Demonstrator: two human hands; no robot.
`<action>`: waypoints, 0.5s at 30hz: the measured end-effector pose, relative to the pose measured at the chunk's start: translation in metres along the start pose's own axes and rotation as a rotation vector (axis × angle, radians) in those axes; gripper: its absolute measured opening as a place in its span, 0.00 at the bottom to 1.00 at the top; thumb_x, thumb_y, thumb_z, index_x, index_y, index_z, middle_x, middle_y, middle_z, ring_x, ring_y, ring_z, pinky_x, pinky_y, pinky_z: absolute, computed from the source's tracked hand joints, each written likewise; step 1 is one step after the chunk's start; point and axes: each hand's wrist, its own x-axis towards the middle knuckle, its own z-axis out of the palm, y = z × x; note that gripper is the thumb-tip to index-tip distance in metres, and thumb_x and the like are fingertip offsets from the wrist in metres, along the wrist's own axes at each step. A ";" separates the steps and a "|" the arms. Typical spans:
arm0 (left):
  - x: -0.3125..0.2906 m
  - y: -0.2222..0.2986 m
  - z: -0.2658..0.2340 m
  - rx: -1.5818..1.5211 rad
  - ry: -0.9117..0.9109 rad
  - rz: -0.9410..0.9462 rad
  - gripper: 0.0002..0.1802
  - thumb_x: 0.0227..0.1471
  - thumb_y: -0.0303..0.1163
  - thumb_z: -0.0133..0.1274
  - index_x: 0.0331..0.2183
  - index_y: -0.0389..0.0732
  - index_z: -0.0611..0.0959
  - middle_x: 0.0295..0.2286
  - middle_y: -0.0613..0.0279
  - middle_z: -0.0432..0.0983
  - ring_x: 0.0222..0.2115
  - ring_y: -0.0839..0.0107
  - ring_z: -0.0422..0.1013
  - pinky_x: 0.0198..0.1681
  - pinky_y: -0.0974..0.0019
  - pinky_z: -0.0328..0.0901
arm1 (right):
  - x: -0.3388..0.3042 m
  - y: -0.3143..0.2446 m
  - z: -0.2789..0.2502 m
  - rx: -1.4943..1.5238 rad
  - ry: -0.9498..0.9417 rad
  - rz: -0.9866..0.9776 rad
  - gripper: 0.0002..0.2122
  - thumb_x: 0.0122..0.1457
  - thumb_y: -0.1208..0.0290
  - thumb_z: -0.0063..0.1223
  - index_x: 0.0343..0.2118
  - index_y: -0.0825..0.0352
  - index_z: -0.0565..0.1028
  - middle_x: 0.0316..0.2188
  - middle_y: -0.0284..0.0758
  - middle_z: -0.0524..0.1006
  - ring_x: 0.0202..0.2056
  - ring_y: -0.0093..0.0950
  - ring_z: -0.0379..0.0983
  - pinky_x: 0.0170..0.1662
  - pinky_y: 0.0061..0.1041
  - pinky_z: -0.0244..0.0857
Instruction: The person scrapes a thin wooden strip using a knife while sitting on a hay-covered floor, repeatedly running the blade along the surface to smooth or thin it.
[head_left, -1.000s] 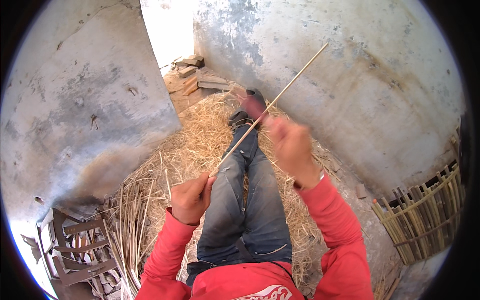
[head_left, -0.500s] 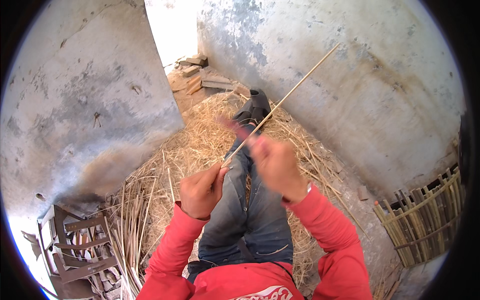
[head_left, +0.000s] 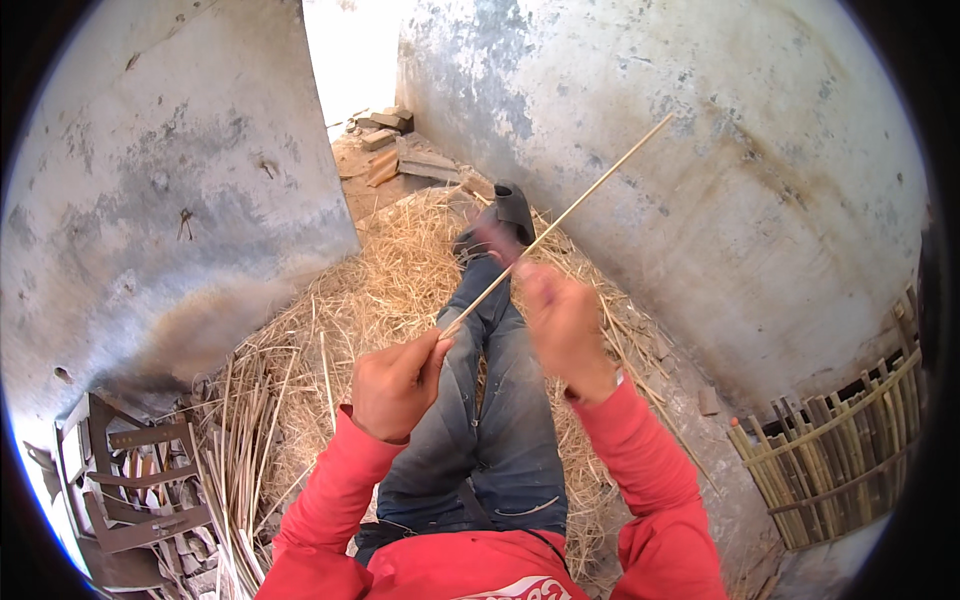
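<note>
A long, thin, pale stick [head_left: 590, 193] slants up and to the right across my outstretched legs [head_left: 430, 450]. My left hand [head_left: 395, 390] is closed around its lower end, thumb pressed along it. My right hand [head_left: 567, 325] is closed on a reddish knife-like blade [head_left: 495, 242], smeared by motion. That blade crosses the stick partway up, with the knuckles just to the stick's right; whether it touches the stick I cannot tell. The tool's handle is hidden in the fist.
Straw shavings [head_left: 390, 270] cover the floor around my legs. Loose long sticks [head_left: 240, 430] lie at left beside a dark slatted frame [head_left: 150, 480]. A lashed stick panel [head_left: 835, 460] leans at right. Worn walls [head_left: 700, 250] rise on both sides; bricks [head_left: 385, 125] lie by the bright opening.
The blade and my right hand have shifted slightly along the stick. The stick's far tip sits a little lower. My left hand keeps its grip, and the whole view has shifted a little.
</note>
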 end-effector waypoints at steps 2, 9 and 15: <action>0.000 0.002 -0.007 -0.044 -0.059 -0.032 0.06 0.53 0.24 0.66 0.36 0.35 0.88 0.18 0.54 0.78 0.15 0.62 0.74 0.20 0.64 0.65 | 0.029 0.028 -0.021 0.003 0.191 0.082 0.22 0.73 0.56 0.49 0.24 0.67 0.73 0.11 0.35 0.62 0.14 0.26 0.60 0.20 0.33 0.52; -0.015 -0.011 -0.029 -0.570 -0.312 -0.355 0.08 0.62 0.28 0.60 0.35 0.34 0.88 0.18 0.63 0.80 0.15 0.80 0.69 0.19 0.71 0.61 | 0.069 0.026 -0.074 0.675 0.214 0.359 0.18 0.71 0.56 0.53 0.31 0.67 0.80 0.13 0.18 0.61 0.13 0.09 0.52 0.17 0.18 0.43; -0.002 -0.011 -0.044 -0.828 -0.641 -0.743 0.12 0.67 0.31 0.54 0.41 0.32 0.87 0.20 0.68 0.78 0.19 0.84 0.70 0.22 0.74 0.62 | 0.053 0.016 -0.073 0.642 0.113 0.304 0.11 0.66 0.64 0.62 0.36 0.69 0.81 0.14 0.18 0.65 0.13 0.09 0.53 0.16 0.18 0.42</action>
